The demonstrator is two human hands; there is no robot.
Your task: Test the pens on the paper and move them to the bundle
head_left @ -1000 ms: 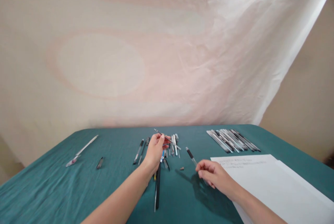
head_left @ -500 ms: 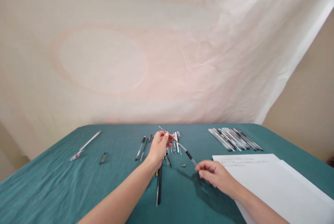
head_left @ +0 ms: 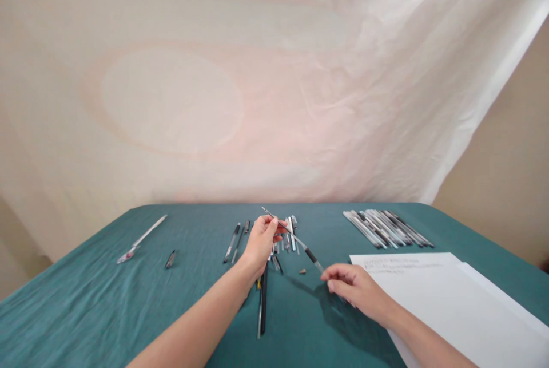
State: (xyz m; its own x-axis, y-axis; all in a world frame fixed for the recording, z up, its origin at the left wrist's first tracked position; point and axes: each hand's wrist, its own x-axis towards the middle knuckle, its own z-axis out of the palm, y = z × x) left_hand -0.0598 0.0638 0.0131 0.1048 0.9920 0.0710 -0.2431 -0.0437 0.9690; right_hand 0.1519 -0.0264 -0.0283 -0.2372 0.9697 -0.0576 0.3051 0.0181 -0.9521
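My left hand (head_left: 262,241) is closed in a pinch on a thin dark pen refill (head_left: 281,224), whose slim tip sticks out up and to the left. The refill's lower part runs into a clear pen barrel (head_left: 311,255) with a black grip. My right hand (head_left: 349,283) pinches the far end of that barrel, so the two parts slant in one line between my hands, above the cloth. A small pen tip cone (head_left: 302,271) lies below the barrel. Behind and under my left hand are several pen parts, partly hidden, among them a black pen (head_left: 263,305).
White paper sheets (head_left: 446,299) with writing lie under my right forearm. A row of several pens (head_left: 386,229) rests behind them. On the left are a pen cap (head_left: 170,259) and a long white pen-like item (head_left: 148,230) with clear wrapping. Green cloth (head_left: 107,311) covers the table.
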